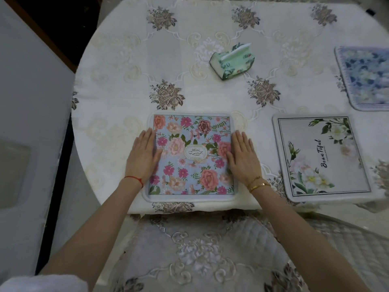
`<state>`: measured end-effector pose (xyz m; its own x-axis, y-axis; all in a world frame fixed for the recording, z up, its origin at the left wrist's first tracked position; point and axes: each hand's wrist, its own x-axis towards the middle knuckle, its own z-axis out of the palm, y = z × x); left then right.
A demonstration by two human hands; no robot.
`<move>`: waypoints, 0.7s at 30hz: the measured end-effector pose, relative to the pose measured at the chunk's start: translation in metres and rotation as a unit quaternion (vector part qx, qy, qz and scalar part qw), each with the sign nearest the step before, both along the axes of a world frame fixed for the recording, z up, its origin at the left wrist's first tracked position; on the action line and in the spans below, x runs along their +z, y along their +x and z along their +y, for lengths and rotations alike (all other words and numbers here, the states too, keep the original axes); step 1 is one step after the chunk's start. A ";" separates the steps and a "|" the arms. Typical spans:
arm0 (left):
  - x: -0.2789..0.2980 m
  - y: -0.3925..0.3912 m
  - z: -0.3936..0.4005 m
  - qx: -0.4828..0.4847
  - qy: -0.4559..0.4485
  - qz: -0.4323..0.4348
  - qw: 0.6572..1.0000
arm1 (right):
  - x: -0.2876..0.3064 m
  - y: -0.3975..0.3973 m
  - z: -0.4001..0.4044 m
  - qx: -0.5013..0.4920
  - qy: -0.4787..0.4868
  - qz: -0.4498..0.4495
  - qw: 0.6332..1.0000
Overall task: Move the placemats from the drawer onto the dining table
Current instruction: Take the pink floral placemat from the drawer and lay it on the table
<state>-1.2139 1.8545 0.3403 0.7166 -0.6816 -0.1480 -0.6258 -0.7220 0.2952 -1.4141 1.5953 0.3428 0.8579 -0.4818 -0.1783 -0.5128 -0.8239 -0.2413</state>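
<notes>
on the dining table [130, 66]: floral placemat [191, 157] lies flat at near edge
my left hand [144, 157]: fingers straight, pressing mat's left border
my right hand [244, 159]: fingers straight, pressing right border

tablecloth [210, 24] is cream woven cloth with slightly shiny embroidered flowers, the 3 placemats, pink floral [191, 157], white floral [320, 157], blue [366, 79], look matt printed fabric with stitched edging, tissue pack [232, 61] glossy plastic wrap.
</notes>
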 end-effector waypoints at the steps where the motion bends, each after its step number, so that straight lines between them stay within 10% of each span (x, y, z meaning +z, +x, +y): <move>1: 0.003 -0.007 0.004 -0.005 -0.005 -0.002 1.000 | 0.002 -0.003 0.007 0.006 -0.001 -0.008 1.000; 21: 0.011 -0.085 0.055 0.031 -0.024 0.038 0.999 | 0.010 -0.081 0.051 0.041 0.001 0.033 0.999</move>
<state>-1.2987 1.9098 0.3511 0.7454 -0.6439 -0.1729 -0.5547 -0.7428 0.3750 -1.4950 1.6459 0.3528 0.8805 -0.4107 -0.2366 -0.4591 -0.8632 -0.2101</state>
